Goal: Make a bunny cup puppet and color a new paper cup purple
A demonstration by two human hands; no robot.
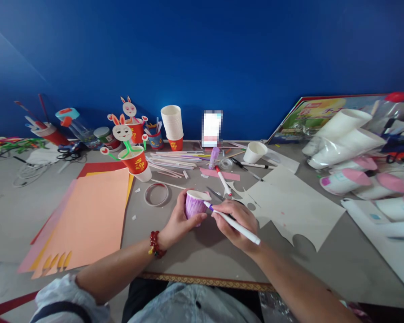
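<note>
A paper cup (pixel 195 205), its side coloured in purple streaks, is held near the front middle of the table by my left hand (pixel 182 220). The thumb lies across its front, and the other fingers are mostly hidden behind it. My right hand (pixel 237 220) is closed round a white marker (pixel 239 229) with a purple tip. That tip points left and is at the cup's upper right side; whether it touches, I cannot tell. Just beyond the hands lies a red-capped marker (pixel 223 181), and a roll of clear tape (pixel 156 194) is to their left.
Coloured paper sheets (pixel 90 211) lie at the left. A cut white sheet (pixel 289 206) spreads to the right. Behind are rabbit-faced cups (pixel 134 159), stacked white cups (pixel 172 123), many paper sticks (pixel 175 160) and an upright phone (pixel 212 128). Bagged cups (pixel 346 134) crowd the right.
</note>
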